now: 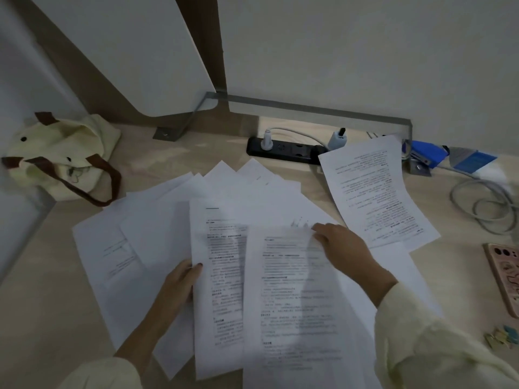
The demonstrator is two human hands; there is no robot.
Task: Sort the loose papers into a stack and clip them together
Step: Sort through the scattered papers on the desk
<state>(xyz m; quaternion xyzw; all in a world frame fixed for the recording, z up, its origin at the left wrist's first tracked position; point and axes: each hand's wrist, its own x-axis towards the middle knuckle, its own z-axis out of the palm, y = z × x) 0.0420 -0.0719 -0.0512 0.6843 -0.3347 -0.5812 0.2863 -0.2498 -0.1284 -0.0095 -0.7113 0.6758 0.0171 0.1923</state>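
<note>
Several loose white printed papers lie fanned over the middle of the wooden desk. My left hand grips the left edge of one printed sheet. My right hand holds the top right corner of another printed sheet, which overlaps the first on its right side. A separate printed page lies apart at the right, turned upside down to me. Small pastel clips sit at the desk's right edge.
A cream tote bag with brown handles stands at the far left. A black power strip with plugs lies along the back wall. Grey coiled cable, blue items and a pink phone occupy the right side.
</note>
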